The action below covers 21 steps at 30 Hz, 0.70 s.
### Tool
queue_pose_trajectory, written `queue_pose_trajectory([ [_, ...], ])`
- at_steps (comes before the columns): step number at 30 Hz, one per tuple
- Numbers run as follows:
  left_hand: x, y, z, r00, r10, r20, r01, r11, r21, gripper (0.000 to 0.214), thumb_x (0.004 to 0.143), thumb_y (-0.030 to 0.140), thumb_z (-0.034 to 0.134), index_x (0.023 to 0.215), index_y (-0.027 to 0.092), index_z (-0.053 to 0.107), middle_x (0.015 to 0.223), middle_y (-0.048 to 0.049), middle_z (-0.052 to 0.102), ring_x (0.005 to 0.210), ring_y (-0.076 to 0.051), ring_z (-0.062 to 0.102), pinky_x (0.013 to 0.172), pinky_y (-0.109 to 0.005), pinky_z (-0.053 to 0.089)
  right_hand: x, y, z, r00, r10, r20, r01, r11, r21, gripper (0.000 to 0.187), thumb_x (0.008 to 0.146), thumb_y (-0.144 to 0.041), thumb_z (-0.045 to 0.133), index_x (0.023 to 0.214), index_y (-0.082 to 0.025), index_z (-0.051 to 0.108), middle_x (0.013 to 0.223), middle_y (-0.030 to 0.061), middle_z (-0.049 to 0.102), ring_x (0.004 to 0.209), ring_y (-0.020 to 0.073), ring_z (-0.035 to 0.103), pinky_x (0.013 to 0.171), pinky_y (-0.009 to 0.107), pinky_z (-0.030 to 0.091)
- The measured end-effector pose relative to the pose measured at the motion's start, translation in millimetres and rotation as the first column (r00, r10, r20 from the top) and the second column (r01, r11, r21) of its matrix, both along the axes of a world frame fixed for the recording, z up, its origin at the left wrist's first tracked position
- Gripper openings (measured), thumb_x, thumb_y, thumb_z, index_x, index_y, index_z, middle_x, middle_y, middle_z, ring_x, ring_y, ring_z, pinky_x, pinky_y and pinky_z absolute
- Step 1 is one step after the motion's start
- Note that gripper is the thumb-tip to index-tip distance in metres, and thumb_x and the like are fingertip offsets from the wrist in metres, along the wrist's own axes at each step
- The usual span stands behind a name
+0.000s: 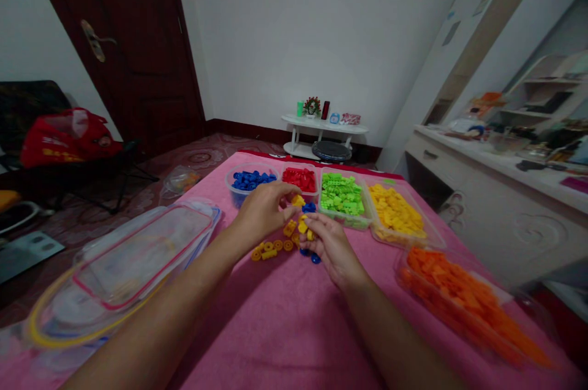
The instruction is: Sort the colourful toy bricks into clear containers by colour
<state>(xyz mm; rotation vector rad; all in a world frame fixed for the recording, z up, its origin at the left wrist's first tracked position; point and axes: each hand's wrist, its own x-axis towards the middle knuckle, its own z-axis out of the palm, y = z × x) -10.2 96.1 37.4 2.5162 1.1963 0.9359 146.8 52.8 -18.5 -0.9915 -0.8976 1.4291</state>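
My left hand [264, 209] is curled, with a small yellow toy piece [298, 201] between its thumb and fingertips. Close beside it, my right hand [331, 247] pinches another yellow toy piece [302, 225]; its exact shape is too small to make out. Below and left of the fingers, several yellow wheel-like pieces [278, 245] lie on the pink cloth [294, 322]. Blue pieces [315, 258] lie under my right hand, and another blue piece [309, 207] sits just beyond the fingers. My hands partly hide this pile.
Along the far side stand tubs of blue pieces [250, 180], red pieces [298, 179], green pieces [340, 193] and yellow bricks [397, 211]. A tub of orange pieces [463, 292] is at the right. Stacked clear lids [142, 255] lie at the left edge.
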Motion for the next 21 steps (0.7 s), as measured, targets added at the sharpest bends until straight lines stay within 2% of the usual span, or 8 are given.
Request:
queue_pose_trajectory([
  [4, 13, -8, -2.5, 0.980, -0.198, 0.025, 0.197, 0.980, 0.039, 0.032, 0.073, 0.016, 0.061, 0.105, 0.022, 0.067, 0.102, -0.0034, 0.068, 0.092, -0.017, 0.060, 0.082, -0.030, 0.047, -3, -3, 5.1, 0.850, 0.096, -0.519, -0.201, 0.968, -0.151, 0.024, 0.084, -0.035, 0.053, 0.089, -0.012, 0.058, 0.063, 0.0000, 0.058, 0.052, 0.0086, 0.055, 0.042, 0.015, 0.040],
  [8, 18, -10, -11.0, 0.972, -0.235, 0.027, 0.233, 0.970, 0.074, 0.037, 0.074, 0.017, 0.063, 0.111, 0.021, 0.064, 0.110, -0.0054, 0.066, 0.101, -0.020, 0.058, 0.091, -0.034, 0.045, 5, 0, 10.3, 0.784, 0.125, -0.608, -0.286, 0.942, -0.175, 0.035, 0.091, -0.041, 0.042, 0.087, -0.010, 0.058, 0.052, -0.0034, 0.048, 0.037, 0.0030, 0.038, 0.031, 0.009, 0.023],
  [10, 18, -8, -12.8, 0.972, -0.232, 0.047, 0.227, 0.970, 0.093, 0.035, 0.076, 0.020, 0.063, 0.110, 0.021, 0.063, 0.111, -0.0056, 0.066, 0.101, -0.020, 0.059, 0.091, -0.035, 0.045, 20, 5, 19.4, 0.839, 0.054, -0.542, -0.171, 0.971, -0.166, 0.032, 0.092, -0.037, 0.041, 0.083, -0.011, 0.057, 0.056, -0.0012, 0.052, 0.036, 0.0016, 0.034, 0.029, 0.009, 0.020],
  [12, 16, -5, -14.7, 0.972, -0.226, 0.058, 0.220, 0.971, 0.094, 0.029, 0.077, 0.024, 0.063, 0.106, 0.021, 0.065, 0.108, -0.0054, 0.067, 0.099, -0.019, 0.060, 0.090, -0.035, 0.045, 44, 11, 32.7, 0.892, -0.130, -0.433, 0.077, 0.988, -0.137, 0.025, 0.091, -0.031, 0.043, 0.081, -0.013, 0.056, 0.061, 0.0009, 0.056, 0.038, 0.0029, 0.038, 0.029, 0.010, 0.024],
  [14, 15, -2, -18.9, 0.976, -0.209, 0.054, 0.205, 0.976, 0.070, 0.025, 0.078, 0.026, 0.062, 0.101, 0.020, 0.067, 0.104, -0.0056, 0.068, 0.096, -0.020, 0.061, 0.087, -0.034, 0.046, 73, 17, 46.5, 0.849, -0.404, -0.339, 0.398, 0.913, -0.092, 0.019, 0.089, -0.026, 0.044, 0.079, -0.016, 0.056, 0.062, 0.0006, 0.056, 0.045, 0.0064, 0.047, 0.035, 0.013, 0.036],
  [15, 15, 0, -22.2, 0.979, -0.199, 0.047, 0.196, 0.979, 0.051, 0.024, 0.078, 0.026, 0.062, 0.100, 0.019, 0.067, 0.102, -0.0060, 0.069, 0.095, -0.020, 0.061, 0.086, -0.034, 0.046, 87, 19, 52.0, 0.814, -0.479, -0.329, 0.479, 0.873, -0.086, 0.021, 0.090, -0.028, 0.041, 0.078, -0.018, 0.054, 0.064, 0.0003, 0.057, 0.051, 0.0080, 0.053, 0.041, 0.015, 0.044],
  [19, 18, 7, -38.6, 0.980, -0.197, -0.006, 0.197, 0.980, -0.028, 0.029, 0.078, 0.024, 0.061, 0.105, 0.017, 0.066, 0.101, -0.0077, 0.067, 0.093, -0.020, 0.060, 0.084, -0.033, 0.046, 126, 21, 55.1, 0.745, -0.644, -0.177, 0.651, 0.759, -0.021, 0.033, 0.091, -0.047, 0.035, 0.080, -0.022, 0.054, 0.070, 0.0017, 0.061, 0.062, 0.0136, 0.060, 0.053, 0.025, 0.051],
  [21, 20, 7, -44.7, 0.973, -0.229, -0.032, 0.227, 0.972, -0.051, 0.033, 0.077, 0.027, 0.063, 0.108, 0.017, 0.065, 0.103, -0.0083, 0.065, 0.095, -0.020, 0.059, 0.085, -0.032, 0.046, 133, 20, 47.8, 0.697, -0.709, 0.106, 0.678, 0.700, 0.225, 0.044, 0.090, -0.057, 0.027, 0.088, -0.023, 0.056, 0.078, 0.0051, 0.064, 0.070, 0.0178, 0.063, 0.057, 0.030, 0.052],
])
